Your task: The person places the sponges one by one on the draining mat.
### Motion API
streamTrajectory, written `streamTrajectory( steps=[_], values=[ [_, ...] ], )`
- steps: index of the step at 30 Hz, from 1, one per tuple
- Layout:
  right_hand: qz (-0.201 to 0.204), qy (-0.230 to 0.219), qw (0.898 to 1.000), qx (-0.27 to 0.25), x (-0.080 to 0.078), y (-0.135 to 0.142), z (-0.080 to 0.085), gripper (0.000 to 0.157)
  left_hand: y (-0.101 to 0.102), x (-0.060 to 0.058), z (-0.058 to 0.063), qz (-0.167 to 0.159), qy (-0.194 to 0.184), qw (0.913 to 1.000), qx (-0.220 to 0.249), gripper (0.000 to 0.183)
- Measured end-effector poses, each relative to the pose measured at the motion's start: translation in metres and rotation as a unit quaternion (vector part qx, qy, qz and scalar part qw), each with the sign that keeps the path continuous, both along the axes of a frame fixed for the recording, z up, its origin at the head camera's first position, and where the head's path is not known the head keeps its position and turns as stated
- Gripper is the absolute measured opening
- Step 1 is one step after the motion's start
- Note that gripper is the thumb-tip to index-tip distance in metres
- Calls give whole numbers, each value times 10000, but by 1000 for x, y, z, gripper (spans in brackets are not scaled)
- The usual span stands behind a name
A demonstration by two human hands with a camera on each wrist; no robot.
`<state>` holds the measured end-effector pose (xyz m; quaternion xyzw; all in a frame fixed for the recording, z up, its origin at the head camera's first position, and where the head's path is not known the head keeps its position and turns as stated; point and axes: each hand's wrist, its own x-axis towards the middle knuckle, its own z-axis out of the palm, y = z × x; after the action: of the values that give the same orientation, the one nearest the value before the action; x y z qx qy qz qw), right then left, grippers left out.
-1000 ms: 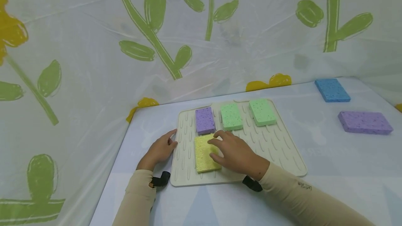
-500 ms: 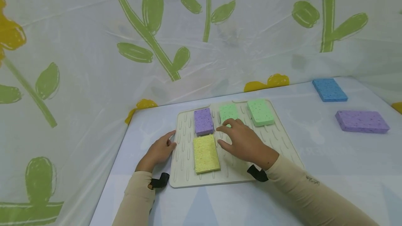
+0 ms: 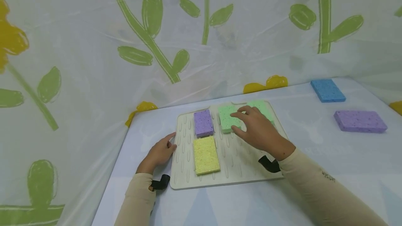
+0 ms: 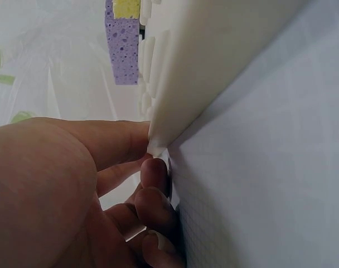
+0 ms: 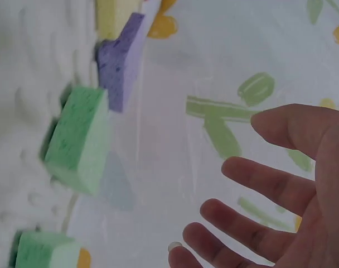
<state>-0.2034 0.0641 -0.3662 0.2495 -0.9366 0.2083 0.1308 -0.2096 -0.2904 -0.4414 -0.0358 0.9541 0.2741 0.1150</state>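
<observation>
My right hand hovers palm down over the right half of a cream ridged mat, thumb and fingers apart with nothing between them. Beneath and beside its fingertips lies a light green sponge; a second green sponge is partly hidden behind the hand. On the mat's left half, a yellow sponge lies in front of a purple sponge. My left hand rests at the mat's left edge, where its thumb and forefinger touch the rim; the other fingers bend loosely near the tabletop.
To the right of the mat, a blue sponge and a larger purple sponge lie on the pale table. A flower-patterned curtain hangs along the table's back and left sides.
My right hand has left the yellow sponge and moved right and away from me, over the green sponges. The left hand has stayed at the mat's edge, and the sponges lie as before.
</observation>
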Motion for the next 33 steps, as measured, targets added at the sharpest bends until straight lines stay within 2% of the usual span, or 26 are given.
streamTrajectory(
  steps=[10, 13, 25, 33],
  values=[
    [-439, 10, 9972, 600, -2, 51, -3, 48, 0, 0, 1, -22, 4, 9999, -116, 58],
    [-599, -134, 9952, 759, -1, 70, -5, 51, 0, 1, 2, -35, 18, 10000, -90, 58],
    [-1010, -538, 9841, 1356, -9, 146, -15, 59, 2, 3, 2, -53, 42, 9999, -102, 58],
    [-1204, -723, 9721, 1880, -19, 196, -25, 63, 0, 2, 1, 12, -22, 10000, -95, 58]
  ],
)
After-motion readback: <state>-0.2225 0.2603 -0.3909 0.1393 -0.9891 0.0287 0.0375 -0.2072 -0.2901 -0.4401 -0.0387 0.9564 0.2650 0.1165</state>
